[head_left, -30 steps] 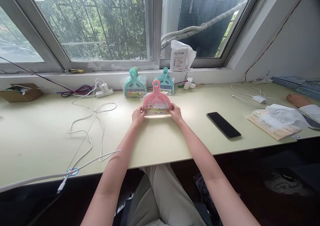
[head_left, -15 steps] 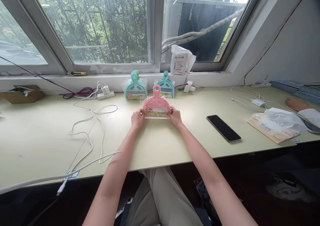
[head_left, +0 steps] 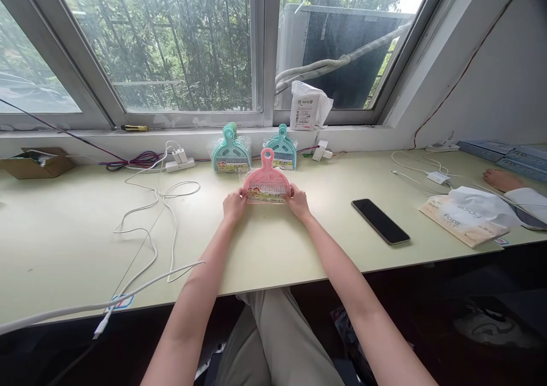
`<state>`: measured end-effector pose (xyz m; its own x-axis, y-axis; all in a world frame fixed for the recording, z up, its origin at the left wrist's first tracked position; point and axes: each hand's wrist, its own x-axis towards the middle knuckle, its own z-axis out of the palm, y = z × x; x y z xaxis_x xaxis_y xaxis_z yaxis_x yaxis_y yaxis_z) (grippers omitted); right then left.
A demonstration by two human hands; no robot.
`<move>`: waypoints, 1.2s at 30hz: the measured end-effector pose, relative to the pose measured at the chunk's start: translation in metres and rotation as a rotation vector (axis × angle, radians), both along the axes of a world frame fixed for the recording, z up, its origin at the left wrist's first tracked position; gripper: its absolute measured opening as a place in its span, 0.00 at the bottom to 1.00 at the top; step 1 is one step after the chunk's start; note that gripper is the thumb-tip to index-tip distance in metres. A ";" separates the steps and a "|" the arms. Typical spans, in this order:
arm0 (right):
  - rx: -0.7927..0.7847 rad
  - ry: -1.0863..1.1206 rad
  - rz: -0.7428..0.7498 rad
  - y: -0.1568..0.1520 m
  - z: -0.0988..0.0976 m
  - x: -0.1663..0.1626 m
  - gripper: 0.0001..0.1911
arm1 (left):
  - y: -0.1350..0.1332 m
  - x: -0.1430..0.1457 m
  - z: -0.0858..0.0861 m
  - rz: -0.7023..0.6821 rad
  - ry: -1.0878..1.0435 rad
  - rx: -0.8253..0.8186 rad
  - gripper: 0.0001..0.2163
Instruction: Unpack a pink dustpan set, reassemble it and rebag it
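A pink dustpan and brush set point(head_left: 266, 179) in clear wrapping stands upright on the table, handle up, its label facing me. My left hand point(head_left: 235, 204) grips its lower left corner, and my right hand point(head_left: 298, 201) pinches the lower right corner. Behind it, against the wall below the sill, lean teal dustpan sets point(head_left: 231, 151), several in a stack, also wrapped. To the right of that stack another teal dustpan set point(head_left: 282, 145) leans, partly hidden by the pink one.
A black phone point(head_left: 380, 221) and a tissue pack point(head_left: 468, 216) lie to the right, with another person's hand point(head_left: 499, 179) beyond. White cables point(head_left: 149, 235) sprawl on the left near a power strip point(head_left: 180, 163). An open cardboard box point(head_left: 36, 163) sits far left.
The view has shifted very slightly. The pink dustpan set's lower edge now appears to rest on the table, and both hands keep the same hold on it.
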<state>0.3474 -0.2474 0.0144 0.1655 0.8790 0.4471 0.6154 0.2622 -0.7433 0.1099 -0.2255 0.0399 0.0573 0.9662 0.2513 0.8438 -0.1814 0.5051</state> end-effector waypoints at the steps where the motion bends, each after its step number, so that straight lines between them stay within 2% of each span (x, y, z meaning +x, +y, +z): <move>1: -0.003 -0.004 -0.001 0.000 0.000 0.000 0.11 | 0.000 0.000 0.000 0.002 0.003 -0.002 0.11; 25: 0.017 -0.042 0.009 0.003 -0.005 0.001 0.11 | 0.000 -0.001 -0.001 0.001 0.036 0.013 0.11; 30: 0.010 -0.052 0.094 0.002 -0.003 0.004 0.11 | 0.001 -0.002 -0.001 0.009 0.032 0.021 0.12; 36: -0.007 -0.093 0.192 -0.004 0.003 0.004 0.20 | 0.004 -0.005 -0.002 0.036 0.026 0.019 0.12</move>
